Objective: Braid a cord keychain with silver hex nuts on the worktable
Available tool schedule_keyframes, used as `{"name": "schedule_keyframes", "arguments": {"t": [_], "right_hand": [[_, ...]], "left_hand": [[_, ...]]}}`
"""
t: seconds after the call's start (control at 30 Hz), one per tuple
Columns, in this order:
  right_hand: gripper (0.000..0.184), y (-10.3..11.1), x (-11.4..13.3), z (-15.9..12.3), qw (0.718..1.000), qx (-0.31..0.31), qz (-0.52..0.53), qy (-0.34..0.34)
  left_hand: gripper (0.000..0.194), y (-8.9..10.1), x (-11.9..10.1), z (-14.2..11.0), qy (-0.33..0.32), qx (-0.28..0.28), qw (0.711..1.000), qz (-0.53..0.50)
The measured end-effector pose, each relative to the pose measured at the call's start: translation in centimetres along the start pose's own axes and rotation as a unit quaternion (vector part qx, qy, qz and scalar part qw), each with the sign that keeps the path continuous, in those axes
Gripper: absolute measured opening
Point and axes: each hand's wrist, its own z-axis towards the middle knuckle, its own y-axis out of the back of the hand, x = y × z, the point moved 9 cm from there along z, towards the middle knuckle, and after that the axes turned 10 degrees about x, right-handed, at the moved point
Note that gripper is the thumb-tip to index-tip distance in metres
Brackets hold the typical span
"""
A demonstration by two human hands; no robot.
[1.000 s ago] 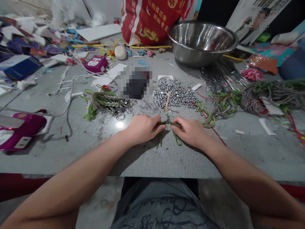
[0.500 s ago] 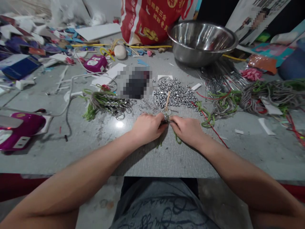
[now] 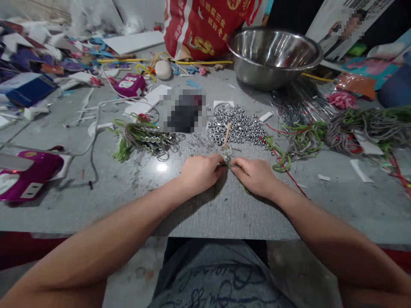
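Observation:
My left hand and my right hand meet fingertip to fingertip on the grey table, both pinched on a short green and grey cord. Most of the cord is hidden under my fingers. Just beyond my fingertips stands a thin wooden stick, leaning over a heap of small silver nuts. A bundle of finished cords strung with nuts lies to the left of my left hand.
A steel bowl and a red printed bag stand at the back. Tangled green, grey and red cords cover the right side. A purple device lies at the left, with paper clutter behind it.
My hands have drawn together, so the gap between them has closed. The green cord ends that trailed below my hands are now mostly hidden.

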Motion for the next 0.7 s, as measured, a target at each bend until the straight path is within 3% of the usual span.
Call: {"name": "schedule_keyframes", "arguments": {"t": [0.17,0.43,0.7], "right_hand": [[0.028,-0.2,0.0,0.0,1.0,0.005,-0.007,0.005],[0.031,-0.3,0.0,-0.4,0.996,-0.004,-0.088,-0.007],[0.03,-0.2,0.3,-0.4,0.996,0.004,-0.091,0.0]], "left_hand": [[0.029,-0.3,0.0,0.0,-0.012,0.025,1.0,0.01],[0.027,-0.4,-1.2,-0.5,-0.117,0.064,0.989,0.067],[0.027,0.0,-0.8,-0.5,-0.115,0.063,0.99,0.056]]}}
